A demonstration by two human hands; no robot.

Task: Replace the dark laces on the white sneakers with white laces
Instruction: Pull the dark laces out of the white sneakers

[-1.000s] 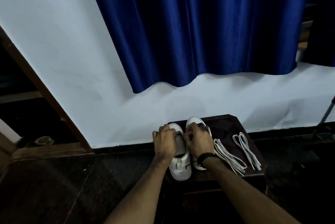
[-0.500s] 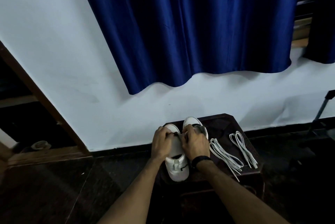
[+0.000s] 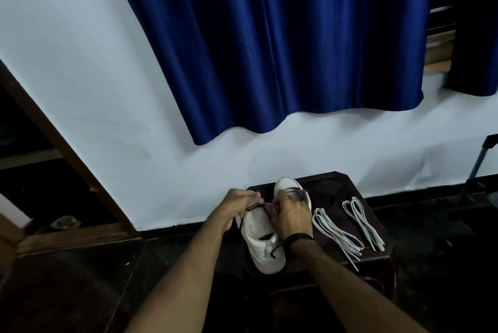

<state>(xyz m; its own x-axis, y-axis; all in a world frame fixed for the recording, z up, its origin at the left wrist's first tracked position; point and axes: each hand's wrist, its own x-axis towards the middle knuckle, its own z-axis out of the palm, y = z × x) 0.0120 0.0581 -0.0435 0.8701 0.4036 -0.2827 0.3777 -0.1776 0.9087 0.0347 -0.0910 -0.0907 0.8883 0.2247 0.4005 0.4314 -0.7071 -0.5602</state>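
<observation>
Two white sneakers stand on a small dark stool (image 3: 334,184). The near sneaker (image 3: 262,241) points away from me, with a dark lace (image 3: 254,206) across its front. My left hand (image 3: 237,204) pinches that lace on the left side. My right hand (image 3: 291,215), with a dark band at the wrist, curls over the shoe's right side, fingers on the lace. The second sneaker (image 3: 289,187) shows behind my right hand, mostly hidden. Two bundles of white laces lie on the stool, one (image 3: 335,233) next to the shoes, another (image 3: 361,219) farther right.
A white wall and a blue curtain (image 3: 269,49) rise behind the stool. The floor around is dark. A wooden door frame (image 3: 67,157) slants at left, with a slipper (image 3: 60,224) on the floor beside it. A tripod leg (image 3: 477,162) stands at right.
My left hand has drawn back to the left, pulling a short stretch of dark lace out of the near sneaker. The camera has tilted slightly, and the right hand stays over the shoe.
</observation>
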